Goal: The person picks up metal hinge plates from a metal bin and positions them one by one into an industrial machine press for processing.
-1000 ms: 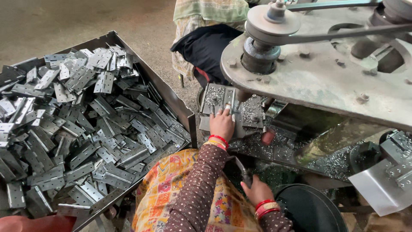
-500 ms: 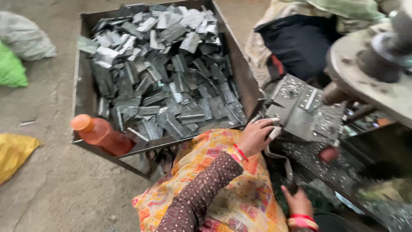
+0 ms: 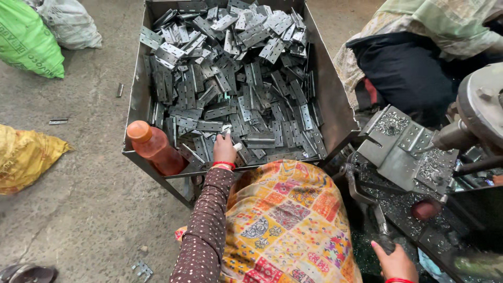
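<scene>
Head view: left hand is down in the metal bin at frame centre, fingers curled onto one hinge plate at the near edge of the plate pile. Best to pinch a single plate from the top layer, clear of sharp edges. Orange bottle stands in the bin's lower-left corner, near that hand. Right hand at lower right rests on the machine's lever, fingers loosely closed; cannot tell how tight the grip is
</scene>
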